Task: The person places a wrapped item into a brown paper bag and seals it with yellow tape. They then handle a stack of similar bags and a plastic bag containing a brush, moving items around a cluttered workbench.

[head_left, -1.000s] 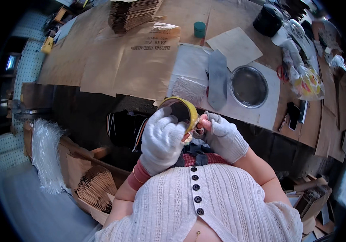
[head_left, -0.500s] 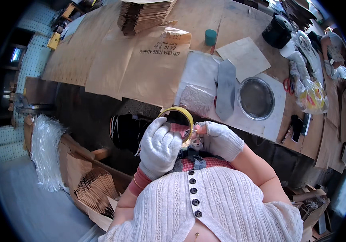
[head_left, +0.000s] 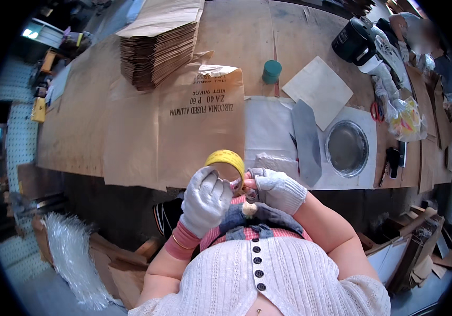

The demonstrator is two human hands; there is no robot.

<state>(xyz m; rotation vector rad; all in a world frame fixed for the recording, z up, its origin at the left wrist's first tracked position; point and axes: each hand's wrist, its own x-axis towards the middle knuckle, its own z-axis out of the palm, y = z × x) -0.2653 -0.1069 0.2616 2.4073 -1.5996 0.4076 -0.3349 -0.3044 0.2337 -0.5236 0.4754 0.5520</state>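
Note:
My left hand point(head_left: 205, 196), in a white knit glove, is wrapped round a roll of yellow tape point(head_left: 225, 156) with a brown inner core. The roll stands tilted over the table's near edge, in front of my body. My right hand point(head_left: 281, 190) wears a white glove with bare fingertips. Its thumb and finger pinch together at the right rim of the roll; the exact spot they grip is partly hidden. Under the roll, a large brown paper sack point(head_left: 199, 134) with dark print lies flat on the table.
Beyond the sack stands a stack of folded paper bags point(head_left: 157, 55). To the right lie a clear-wrapped white bundle point(head_left: 277, 164), a grey pointed strip point(head_left: 307, 145), a round metal pan point(head_left: 346, 148), a green cylinder point(head_left: 271, 71) and red scissors point(head_left: 377, 111). A co-worker point(head_left: 415, 34) is at far right.
The roll has turned, so more of its yellow outer face shows. Both hands remain at it. My view has shifted, and the table's near edge now appears lower and closer to the hands.

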